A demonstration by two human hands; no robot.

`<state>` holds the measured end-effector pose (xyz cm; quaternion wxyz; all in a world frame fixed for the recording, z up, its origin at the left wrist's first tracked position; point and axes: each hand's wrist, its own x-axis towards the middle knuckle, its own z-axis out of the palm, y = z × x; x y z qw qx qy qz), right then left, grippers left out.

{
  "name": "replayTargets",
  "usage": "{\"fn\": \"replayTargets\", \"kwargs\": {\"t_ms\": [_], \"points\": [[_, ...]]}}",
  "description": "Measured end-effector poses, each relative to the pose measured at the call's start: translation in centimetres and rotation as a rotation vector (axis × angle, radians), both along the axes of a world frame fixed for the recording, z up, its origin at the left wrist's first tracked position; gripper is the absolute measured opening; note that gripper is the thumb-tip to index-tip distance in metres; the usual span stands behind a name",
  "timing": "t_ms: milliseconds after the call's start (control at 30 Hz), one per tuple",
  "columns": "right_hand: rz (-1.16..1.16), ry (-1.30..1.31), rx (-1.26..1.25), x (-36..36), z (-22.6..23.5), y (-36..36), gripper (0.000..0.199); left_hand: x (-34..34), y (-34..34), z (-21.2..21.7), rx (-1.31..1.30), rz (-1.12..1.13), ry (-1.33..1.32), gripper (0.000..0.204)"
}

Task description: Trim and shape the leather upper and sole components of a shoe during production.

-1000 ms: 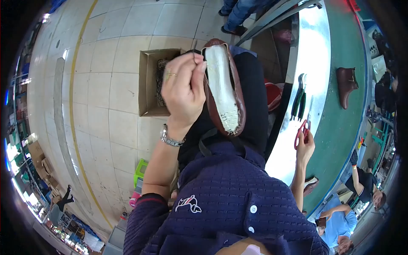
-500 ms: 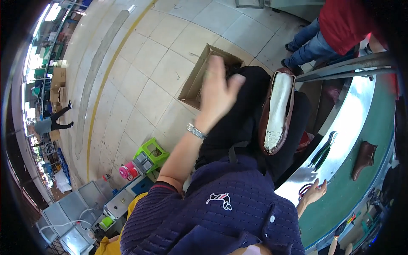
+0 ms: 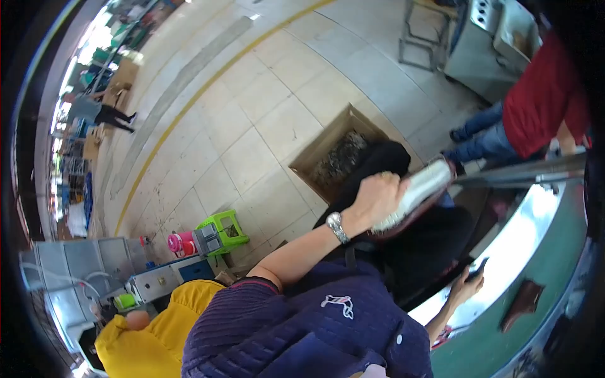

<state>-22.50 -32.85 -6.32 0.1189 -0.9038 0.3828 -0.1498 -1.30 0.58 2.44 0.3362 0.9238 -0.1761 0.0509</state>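
Note:
A brown shoe [image 3: 433, 186] lies across my lap, its pale, soleless bottom facing up. My left hand [image 3: 380, 198], with a silver band at the wrist, is closed on the near left edge of this bottom; its fingertips are partly hidden. Over the metal bench top to the right, my right hand [image 3: 465, 288] grips dark-handled pliers [image 3: 481, 267], most of them covered by the fingers. Red-handled scissors or pliers [image 3: 445, 335] show in part beside my right forearm.
A brown ankle boot [image 3: 522, 305] lies on the green belt [image 3: 485, 343] to the right. An open cardboard box [image 3: 322, 150] with dark scraps stands on the floor by my knee. A green stool [image 3: 228, 232] is at left. People stand at far right and far left; another in yellow sits nearby.
My left hand has come down from the air onto the shoe, which is now turned aslant. My right hand has taken up the pliers from the bench. The view has swung.

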Motion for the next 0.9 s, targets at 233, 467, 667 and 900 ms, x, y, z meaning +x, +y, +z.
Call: {"fn": "replayTargets", "kwargs": {"t_ms": [233,467,667,900], "points": [[-0.124,0.158,-0.070,-2.0,-2.6,-3.6,0.063,-0.2,1.9,-1.5,-0.359,-0.311,0.383,0.044],[-0.183,0.225,-0.057,-1.1,-2.9,-3.7,0.061,-1.3,1.8,-1.5,-0.350,-0.315,0.369,0.048],[-0.057,0.203,-0.198,-5.0,-4.6,-6.8,0.049,-1.2,-6.4,2.8,-0.034,-0.727,0.074,0.037],[-0.316,-0.587,1.316,-3.0,5.0,-1.5,0.039,8.8,-14.3,2.5,0.055,-0.987,0.237,0.054]]}}
